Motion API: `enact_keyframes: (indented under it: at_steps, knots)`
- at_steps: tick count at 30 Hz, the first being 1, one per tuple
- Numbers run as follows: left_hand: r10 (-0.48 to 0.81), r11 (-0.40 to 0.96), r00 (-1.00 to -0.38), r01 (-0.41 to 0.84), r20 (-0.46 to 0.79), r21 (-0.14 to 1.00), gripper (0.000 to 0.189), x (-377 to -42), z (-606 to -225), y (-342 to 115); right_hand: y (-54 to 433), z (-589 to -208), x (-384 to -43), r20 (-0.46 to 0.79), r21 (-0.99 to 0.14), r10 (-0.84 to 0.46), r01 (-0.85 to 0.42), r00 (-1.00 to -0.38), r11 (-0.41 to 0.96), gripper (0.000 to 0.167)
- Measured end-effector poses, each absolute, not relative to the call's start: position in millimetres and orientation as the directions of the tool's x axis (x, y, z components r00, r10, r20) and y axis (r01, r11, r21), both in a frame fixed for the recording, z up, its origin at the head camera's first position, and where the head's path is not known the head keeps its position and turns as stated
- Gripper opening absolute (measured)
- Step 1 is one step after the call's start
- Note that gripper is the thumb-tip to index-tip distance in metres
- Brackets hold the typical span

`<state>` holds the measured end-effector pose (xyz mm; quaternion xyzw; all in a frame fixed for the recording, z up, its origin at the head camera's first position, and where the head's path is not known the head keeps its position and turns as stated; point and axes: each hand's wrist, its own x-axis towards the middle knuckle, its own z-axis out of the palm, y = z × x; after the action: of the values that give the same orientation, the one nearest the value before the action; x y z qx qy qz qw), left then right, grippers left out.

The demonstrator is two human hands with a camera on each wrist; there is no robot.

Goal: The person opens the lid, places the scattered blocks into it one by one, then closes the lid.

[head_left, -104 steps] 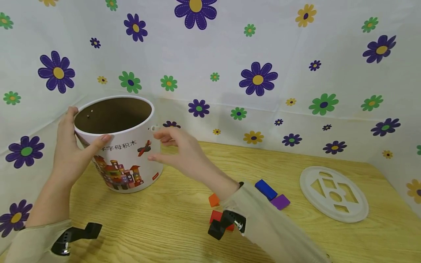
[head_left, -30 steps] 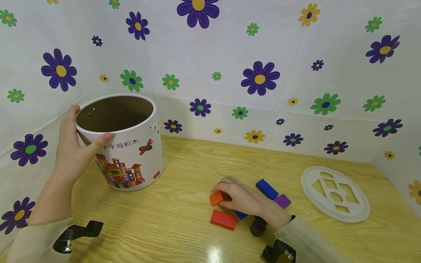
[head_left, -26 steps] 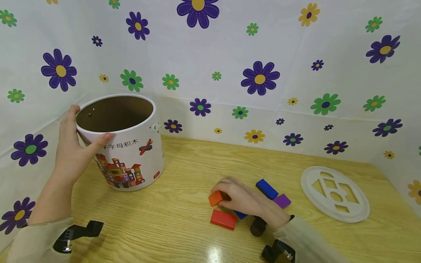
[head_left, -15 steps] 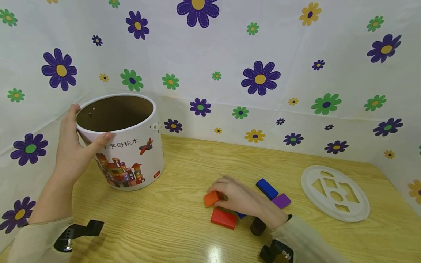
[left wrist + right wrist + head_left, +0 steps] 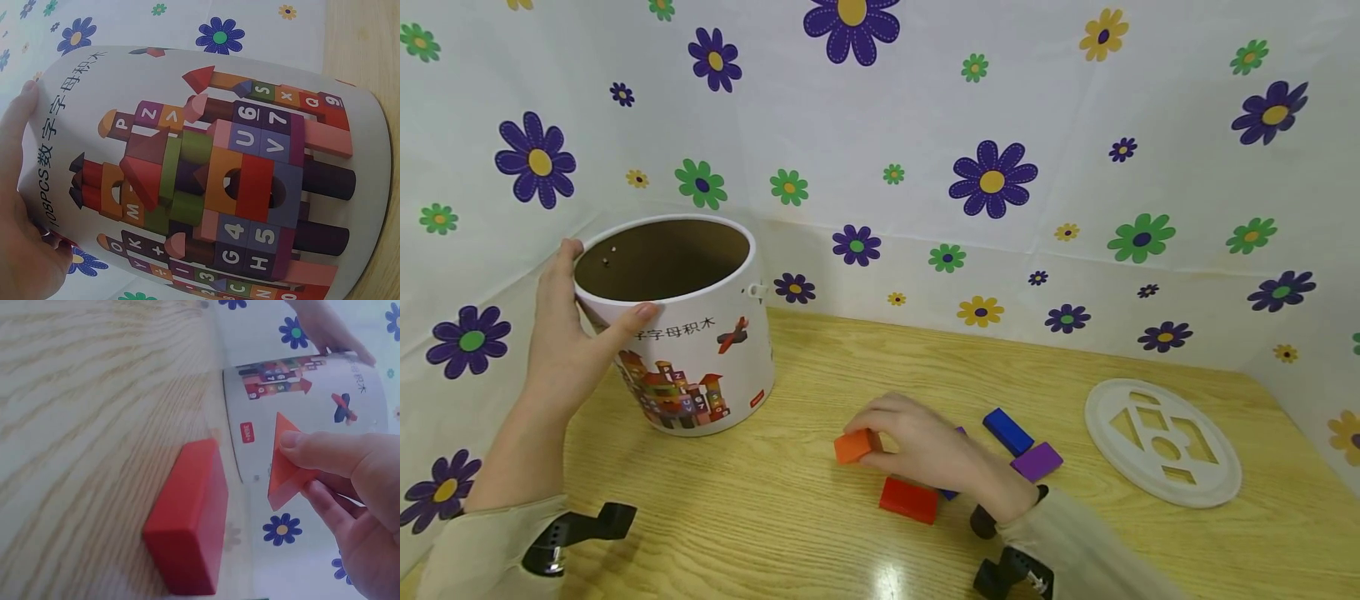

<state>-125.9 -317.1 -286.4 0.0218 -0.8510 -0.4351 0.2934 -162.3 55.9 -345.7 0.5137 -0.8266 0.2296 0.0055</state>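
At the left of the head view stands a white printed bucket (image 5: 741, 350), its mouth open upward. My left hand (image 5: 561, 342) grips it at the rim, thumb across the front and fingers round the left side. Between thumb and fingers my right hand (image 5: 917, 442) pinches an orange triangular block (image 5: 852, 447), held off the table in the right wrist view. Just below that hand lies a red rectangular block (image 5: 908, 500). A blue block (image 5: 950, 493) is mostly hidden beneath the right hand, and a dark cylinder (image 5: 982, 522) sits partly behind the wrist.
Right of the hand, a long blue block (image 5: 1007, 431) lies against a purple block (image 5: 1037, 462). Farther right is a flat white disc (image 5: 1101, 417) with shaped cut-outs. A flower-printed cloth (image 5: 880, 108) rises behind the wooden table (image 5: 760, 517).
My right hand has gone from the bucket's right side down to the blocks, taken the orange triangular block and carried it leftward. The left hand has stayed on the bucket.
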Motion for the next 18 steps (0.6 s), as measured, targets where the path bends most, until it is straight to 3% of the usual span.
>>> enact_keyframes:
  at_steps: [9, 18]
  knots:
    - [-0.29, 0.62, -0.827, 0.222, 0.482, 0.753, 0.096, -126.3, -287.2, -318.5, 37.2, -329.3, -159.3, 0.276, -0.402, -0.819, -0.834, -0.504, 0.377, 0.033]
    - [-0.29, 0.621, -0.827, 0.22, 0.482, 0.752, 0.096, -126.0, -286.8, -317.8, 12.3, -311.6, -168.0, 0.496, -0.291, -0.772, -0.913, -0.398, 0.284, 0.033]
